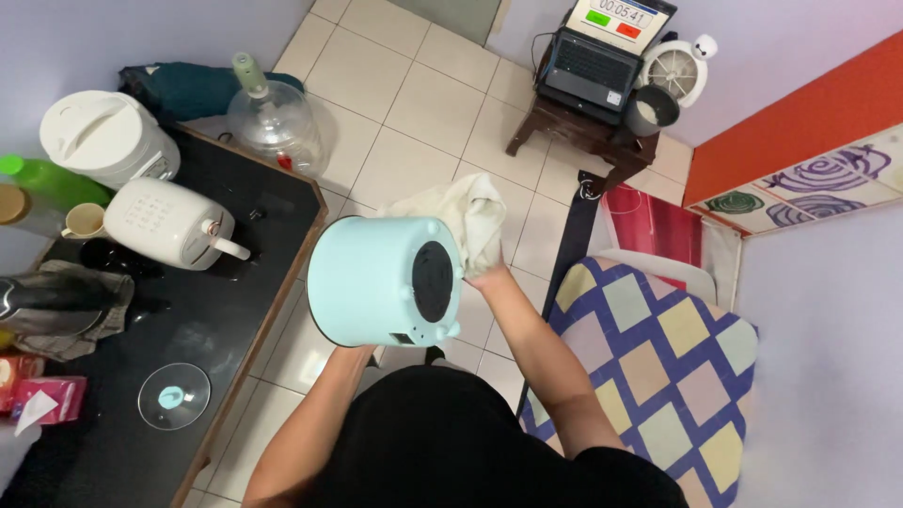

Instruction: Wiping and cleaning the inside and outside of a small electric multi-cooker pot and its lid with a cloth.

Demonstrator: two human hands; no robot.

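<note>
A light blue electric pot (376, 277) is held up in front of me, tipped so its black round base faces the camera. My left hand (353, 350) grips it from below, mostly hidden behind the pot. A cream cloth (470, 221) is bunched in my right hand (484, 275), which presses it against the pot's right side near the base.
A black counter (235, 310) on the left carries a glass lid (174, 396), a white kettle pot (174, 226), a white rice cooker (108, 136), a cup and a tissue box. A clear water jug (275, 118) stands on the tiled floor. A checked cushion (658, 367) lies at right; a laptop (593, 66) sits on a small table.
</note>
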